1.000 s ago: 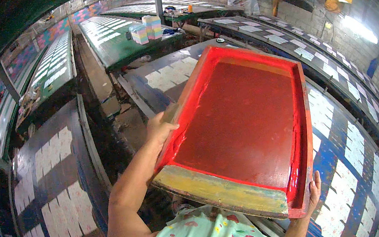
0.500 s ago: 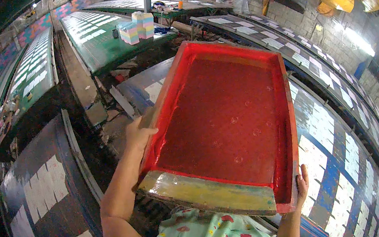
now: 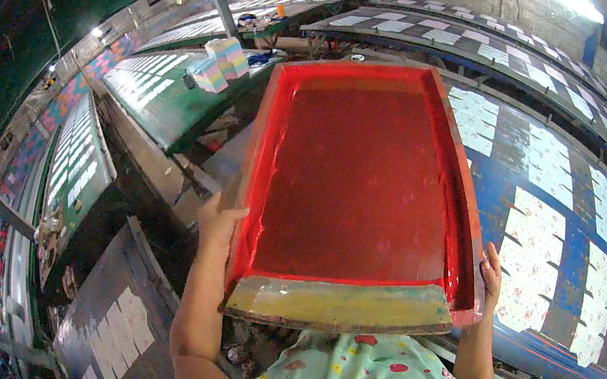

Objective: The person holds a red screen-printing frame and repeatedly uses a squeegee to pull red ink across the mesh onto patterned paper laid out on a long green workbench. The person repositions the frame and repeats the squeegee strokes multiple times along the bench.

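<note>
A large screen printing frame (image 3: pixel 349 183) with a dark red mesh is held up in front of my body. Wet red ink coats its inner edges, and a yellowish strip runs along the near side. My left hand (image 3: pixel 219 221) grips the left edge, its thumb over the rim and its other fingers mostly hidden underneath. At the near right corner, my right hand (image 3: pixel 491 279) supports the right side, with fingertips showing beside the rim. The frame is raised and partly covers the tables behind it.
To the right stretches a long blue table (image 3: pixel 494 217) with printed white fabric pieces (image 3: pixel 534 254). A dark table (image 3: pixel 77 314) with white pieces stands at the left. Farther off, a green table (image 3: pixel 169 119) bears a pastel striped stack (image 3: pixel 227 59). A narrow walkway (image 3: pixel 147 153) runs between tables.
The surroundings have shifted and tilted in view, with more of the printed fabric on the right table showing. Both hands keep their hold on the frame, which stays in front of me.
</note>
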Tool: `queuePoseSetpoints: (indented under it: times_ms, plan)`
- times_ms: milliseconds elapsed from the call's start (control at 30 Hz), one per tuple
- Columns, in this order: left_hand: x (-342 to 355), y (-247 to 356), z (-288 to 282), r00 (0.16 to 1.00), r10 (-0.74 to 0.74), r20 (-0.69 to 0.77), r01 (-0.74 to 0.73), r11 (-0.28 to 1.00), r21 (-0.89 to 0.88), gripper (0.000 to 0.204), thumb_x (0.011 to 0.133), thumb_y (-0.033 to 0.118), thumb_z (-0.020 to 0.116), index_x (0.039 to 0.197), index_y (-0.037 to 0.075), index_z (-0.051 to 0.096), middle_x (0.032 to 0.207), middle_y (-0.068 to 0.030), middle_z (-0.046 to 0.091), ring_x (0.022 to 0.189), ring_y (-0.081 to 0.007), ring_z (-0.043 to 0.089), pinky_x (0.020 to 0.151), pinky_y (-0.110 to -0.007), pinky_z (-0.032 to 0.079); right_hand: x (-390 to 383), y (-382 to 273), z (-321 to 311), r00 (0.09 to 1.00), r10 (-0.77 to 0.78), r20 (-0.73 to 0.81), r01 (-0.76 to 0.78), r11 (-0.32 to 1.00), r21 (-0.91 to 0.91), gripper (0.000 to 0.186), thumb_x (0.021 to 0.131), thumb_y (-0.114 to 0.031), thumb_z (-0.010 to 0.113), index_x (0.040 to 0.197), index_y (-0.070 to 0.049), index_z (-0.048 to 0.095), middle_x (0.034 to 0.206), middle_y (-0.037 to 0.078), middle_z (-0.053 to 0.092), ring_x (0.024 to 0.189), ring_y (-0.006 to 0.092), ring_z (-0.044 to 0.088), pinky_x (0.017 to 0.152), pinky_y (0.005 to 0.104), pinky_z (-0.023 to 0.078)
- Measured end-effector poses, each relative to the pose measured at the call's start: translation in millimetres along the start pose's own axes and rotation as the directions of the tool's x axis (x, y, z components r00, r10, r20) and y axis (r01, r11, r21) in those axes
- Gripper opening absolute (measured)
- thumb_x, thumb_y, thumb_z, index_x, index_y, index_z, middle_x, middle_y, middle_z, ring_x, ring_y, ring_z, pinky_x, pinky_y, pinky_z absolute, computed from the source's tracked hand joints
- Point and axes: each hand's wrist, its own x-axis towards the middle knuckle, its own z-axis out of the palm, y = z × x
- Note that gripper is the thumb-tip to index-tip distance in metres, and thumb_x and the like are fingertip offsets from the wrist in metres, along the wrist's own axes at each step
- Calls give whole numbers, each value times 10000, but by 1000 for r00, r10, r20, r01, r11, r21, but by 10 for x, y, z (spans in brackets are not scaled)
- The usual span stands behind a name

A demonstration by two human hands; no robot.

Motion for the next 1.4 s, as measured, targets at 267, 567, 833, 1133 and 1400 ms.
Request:
queuePoseSetpoints:
  times_ms: [267,567,833,1133,1400]
  plan:
    - [868,-190,164,990,-14,140,27,995,-98,745,790,-24,855,1509,-62,665,1373,-145,765,1189,-285,762,1089,-407,576,148,273,446,992,-102,-77,95,992,-88,757,1078,-165,679,1719,-6,309,1526,287,637,1301,412,740,1107,584,648]
    - [3053,-1055,-630,992,62,106,-61,998,-6,701,755,-8,895,1430,-79,718,1358,-159,787,1188,-265,754,1095,-387,562,402,1885,1488,971,-178,-158,158,979,-130,672,1098,-158,681,1680,-7,383,1512,269,651,1296,406,741,1112,575,639]
    - [3954,-927,-1294,971,41,236,-10,991,-132,627,778,-63,843,1397,2,764,1273,-102,815,1121,-231,764,1040,-380,575,481,2543,2741,966,-179,-185,160,981,-111,579,1100,-124,662,1637,-18,476,1471,267,686,1284,396,744,1139,572,617]
    - [4351,-904,-1540,981,66,182,-39,988,-147,644,786,-66,848,1420,-35,743,1309,-118,805,1180,-233,744,1094,-373,546,746,2959,2989,983,-146,-108,152,987,43,634,1079,-165,695,1659,-47,467,1534,255,659,1360,394,701,1157,558,594]
    - [4938,-848,-1909,993,22,115,-19,999,-30,627,790,-68,870,1406,-10,768,1296,-102,814,1164,-223,739,1063,-357,551,1073,3707,3127,982,-162,-96,162,987,-9,612,1060,-101,743,1609,55,524,1490,232,700,1331,303,718,1180,452,567]
